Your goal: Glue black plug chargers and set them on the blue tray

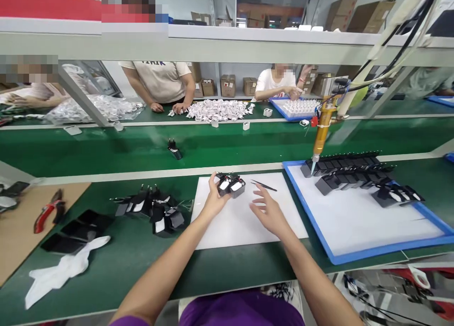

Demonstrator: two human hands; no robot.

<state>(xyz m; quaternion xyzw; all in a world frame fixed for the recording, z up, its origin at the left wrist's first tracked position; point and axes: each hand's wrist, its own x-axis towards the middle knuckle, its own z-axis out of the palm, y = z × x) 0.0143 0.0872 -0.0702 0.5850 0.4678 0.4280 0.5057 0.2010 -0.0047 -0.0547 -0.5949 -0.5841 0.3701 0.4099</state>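
Note:
My left hand (213,202) is closed around a pair of small black charger housings (237,188) with white parts and wires showing inside, held over a white board (227,231). To the right, my right hand (266,210) has its fingers spread, with nothing visibly gripped. Beside its fingertips are slim black tweezers (264,185); whether a finger touches them I cannot tell. Left of the board lies a loose pile of similar black housings (161,210), some with wires and plug pins showing.
On the right, a blue-rimmed tray (321,231) holds rows of black chargers (344,177) beneath a hanging glue dispenser (322,132). Red-handled pliers (48,215), black trays (76,231) and a white cloth (67,267) lie left. Co-workers sit beyond a green conveyor belt (227,144) carrying a black plug (174,150).

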